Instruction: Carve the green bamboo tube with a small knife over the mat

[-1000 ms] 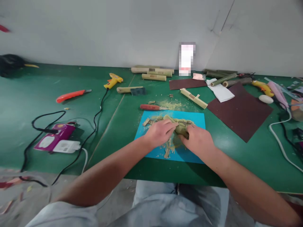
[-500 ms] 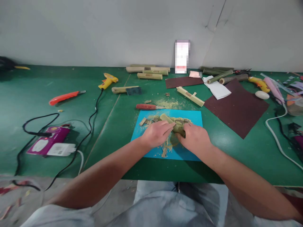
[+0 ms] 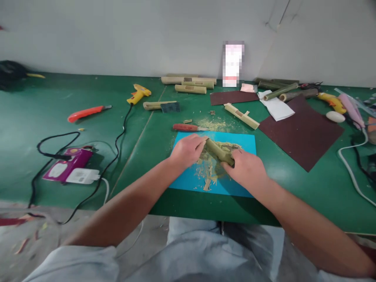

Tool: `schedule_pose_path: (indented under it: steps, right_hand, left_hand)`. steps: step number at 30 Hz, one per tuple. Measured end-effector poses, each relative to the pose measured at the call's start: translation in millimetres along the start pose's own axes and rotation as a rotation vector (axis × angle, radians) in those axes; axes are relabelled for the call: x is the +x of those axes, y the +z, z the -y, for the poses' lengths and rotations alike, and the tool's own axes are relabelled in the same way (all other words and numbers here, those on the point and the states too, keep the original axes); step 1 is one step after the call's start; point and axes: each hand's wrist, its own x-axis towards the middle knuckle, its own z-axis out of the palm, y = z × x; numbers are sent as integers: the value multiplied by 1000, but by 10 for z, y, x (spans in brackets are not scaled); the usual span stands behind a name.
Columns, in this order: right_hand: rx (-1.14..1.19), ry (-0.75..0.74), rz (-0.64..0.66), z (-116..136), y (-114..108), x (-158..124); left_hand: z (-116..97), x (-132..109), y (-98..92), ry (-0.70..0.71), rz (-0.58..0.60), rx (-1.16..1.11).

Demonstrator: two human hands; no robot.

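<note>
Both my hands meet over a blue mat (image 3: 188,180) on the green table. My right hand (image 3: 246,169) is closed round the near end of a short green bamboo tube (image 3: 219,152), which slants up to the left. My left hand (image 3: 187,149) has its fingers curled at the tube's far end, over a heap of bamboo shavings (image 3: 212,172); what those fingers hold is hidden. A red-handled carving knife (image 3: 188,127) lies just beyond the mat.
Cut bamboo pieces (image 3: 190,83) lie along the wall. A yellow glue gun (image 3: 138,94) and its black cord, an orange utility knife (image 3: 86,113) and a purple device (image 3: 67,168) sit to the left. Dark sandpaper sheets (image 3: 302,133), white paper and more tools lie to the right.
My left hand has slid left to the tube's far end. The bamboo tube now shows between my hands, raised off the shavings.
</note>
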Motion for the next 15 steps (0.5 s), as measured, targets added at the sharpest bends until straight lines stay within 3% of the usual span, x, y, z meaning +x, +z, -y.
schedule_pose_path:
  steps: [3, 7, 12, 15]
  right_hand:
    - [20, -2, 10, -12, 11, 18]
    - [40, 3, -9, -25, 30, 24]
    - [66, 27, 30, -36, 3, 26]
    - [72, 20, 26, -40, -3, 27]
  left_hand:
    - [-47, -11, 21, 46, -2, 14]
    - [-221, -59, 63, 188, 96, -62]
    - [-133, -18, 56, 41, 2, 3]
    - [-196, -35, 79, 88, 41, -8]
